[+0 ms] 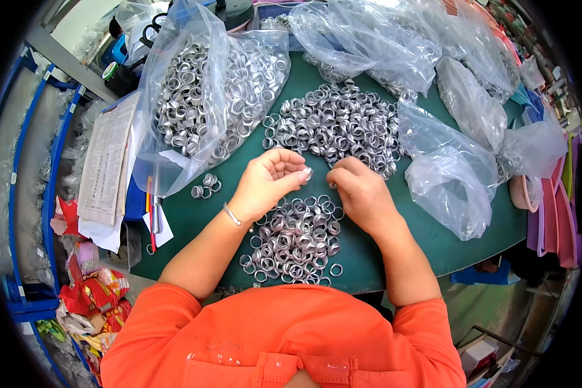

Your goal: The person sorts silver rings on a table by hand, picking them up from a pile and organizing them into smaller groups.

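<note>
Between the thumb and fingers of my left hand (268, 180) is a small silver metal ring (308, 173), partly covered by the fingertips. A short gap away, my right hand (363, 194) is closed in a pinch; a bit of grey metal shows at its fingertips, too small to make out. A loose heap of metal rings (297, 236) lies below the hands, near my body. Beyond them spreads a larger, darker-looking pile of metal rings (339, 123). A small cluster of rings (206, 186) sits apart, left of my left forearm.
A clear plastic bag full of rings (194, 97) stands at the left of the green table (443, 249). More bags (368, 39) line the back, and a crumpled clear bag (449, 187) lies at right. Papers (108, 161) and pens (155, 216) are at the left edge, beside a blue rack (52, 168).
</note>
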